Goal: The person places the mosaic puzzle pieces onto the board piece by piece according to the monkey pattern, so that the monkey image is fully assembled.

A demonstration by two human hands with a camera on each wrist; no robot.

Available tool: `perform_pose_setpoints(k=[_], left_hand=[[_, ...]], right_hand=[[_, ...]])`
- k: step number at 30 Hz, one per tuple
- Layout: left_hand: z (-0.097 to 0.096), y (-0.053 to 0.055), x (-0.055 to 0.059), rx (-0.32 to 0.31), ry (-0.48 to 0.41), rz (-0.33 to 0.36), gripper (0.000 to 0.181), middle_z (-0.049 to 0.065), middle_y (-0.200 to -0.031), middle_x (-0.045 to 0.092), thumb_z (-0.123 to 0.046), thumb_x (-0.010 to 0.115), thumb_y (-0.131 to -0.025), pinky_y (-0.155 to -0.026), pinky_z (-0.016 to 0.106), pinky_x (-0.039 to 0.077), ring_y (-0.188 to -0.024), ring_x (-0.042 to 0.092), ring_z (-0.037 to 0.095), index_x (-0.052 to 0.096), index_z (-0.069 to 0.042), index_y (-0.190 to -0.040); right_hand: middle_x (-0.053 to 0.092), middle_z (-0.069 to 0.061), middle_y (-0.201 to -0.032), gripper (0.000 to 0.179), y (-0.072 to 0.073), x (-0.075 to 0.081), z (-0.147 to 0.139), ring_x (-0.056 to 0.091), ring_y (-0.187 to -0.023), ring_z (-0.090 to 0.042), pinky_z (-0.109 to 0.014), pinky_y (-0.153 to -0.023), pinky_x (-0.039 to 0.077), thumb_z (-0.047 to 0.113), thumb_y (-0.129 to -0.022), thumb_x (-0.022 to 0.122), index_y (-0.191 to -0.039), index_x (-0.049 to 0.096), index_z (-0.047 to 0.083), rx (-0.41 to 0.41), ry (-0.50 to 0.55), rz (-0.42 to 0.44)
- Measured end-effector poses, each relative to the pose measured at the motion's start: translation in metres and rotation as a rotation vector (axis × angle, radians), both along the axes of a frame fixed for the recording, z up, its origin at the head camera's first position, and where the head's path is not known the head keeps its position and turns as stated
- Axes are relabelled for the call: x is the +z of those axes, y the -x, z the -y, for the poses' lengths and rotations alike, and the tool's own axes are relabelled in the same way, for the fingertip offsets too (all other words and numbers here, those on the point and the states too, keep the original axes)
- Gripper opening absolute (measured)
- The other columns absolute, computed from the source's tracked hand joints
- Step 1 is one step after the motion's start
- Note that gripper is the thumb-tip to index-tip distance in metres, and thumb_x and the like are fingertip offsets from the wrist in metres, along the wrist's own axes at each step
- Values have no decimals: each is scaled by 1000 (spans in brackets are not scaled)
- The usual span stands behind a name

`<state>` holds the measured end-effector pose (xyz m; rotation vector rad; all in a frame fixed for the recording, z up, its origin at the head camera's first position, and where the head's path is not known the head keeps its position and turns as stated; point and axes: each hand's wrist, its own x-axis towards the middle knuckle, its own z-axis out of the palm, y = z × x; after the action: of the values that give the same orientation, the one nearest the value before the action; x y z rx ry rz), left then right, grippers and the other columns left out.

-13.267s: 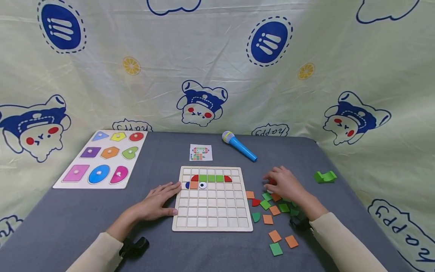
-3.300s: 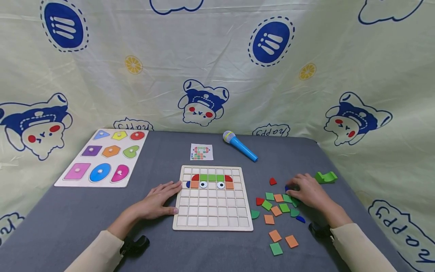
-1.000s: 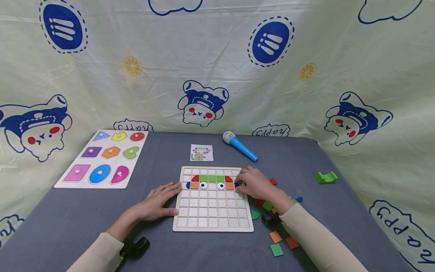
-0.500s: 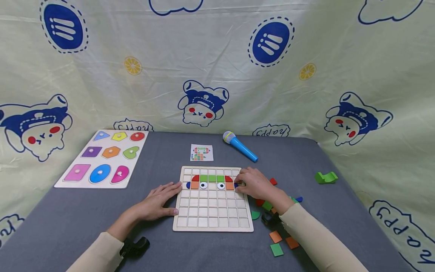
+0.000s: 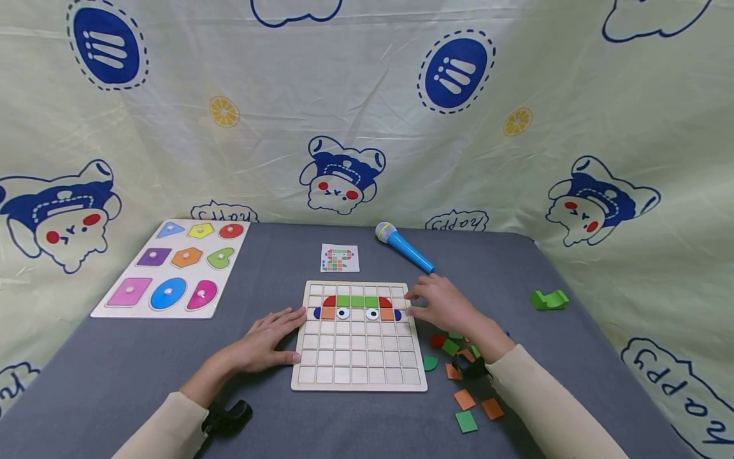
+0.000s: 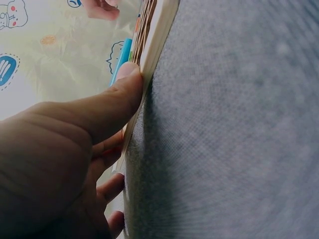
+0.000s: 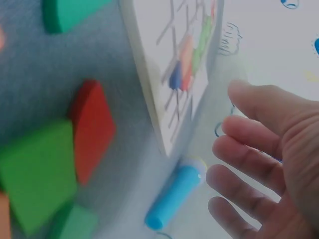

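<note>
A wooden grid board lies in the middle of the table. Across its upper rows run red, green and orange pieces, two eye tiles and a blue rounded piece at the right end. My left hand touches the board's left edge; in the left wrist view its thumb presses on the rim. Just off the right edge hovers my right hand, holding nothing; its fingers are loosely bent and apart in the right wrist view.
Loose green, orange and red pieces lie right of the board, partly hidden under the right arm. A small pattern card and a blue microphone are behind it. A shape puzzle is at left, a green curved block at right.
My right hand has let go of the blue piece in the board and drawn back to the right. Earlier it reached among the loose pieces. My left hand has stayed put.
</note>
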<state>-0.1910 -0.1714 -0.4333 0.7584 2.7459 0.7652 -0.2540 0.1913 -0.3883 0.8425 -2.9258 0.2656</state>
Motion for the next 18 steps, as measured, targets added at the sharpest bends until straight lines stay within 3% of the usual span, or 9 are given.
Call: perform_pose_setpoints(k=[6,18], left_hand=[[0,-1,1,1,-2,5,76,11,-155,29,-40,64,-87,-108,65,16,-143,21,39,31,-8,-148],[-1,-2,3,2,-11,8,76,11,-155,30,-39,64,-87,-108,65,16,-143,21,39,32,-8,-147]], right_hand=[[65,-2,-94,29,-10,9,-18,49,-86,-17,-36,-75,40,32,-79,75,-102,73,13,-56,8,-23],[64,-2,-97,30,-29,5,-57,51,-90,-20,-41,-78,43,30,-79,75,-101,72,11,-108,16,-64]])
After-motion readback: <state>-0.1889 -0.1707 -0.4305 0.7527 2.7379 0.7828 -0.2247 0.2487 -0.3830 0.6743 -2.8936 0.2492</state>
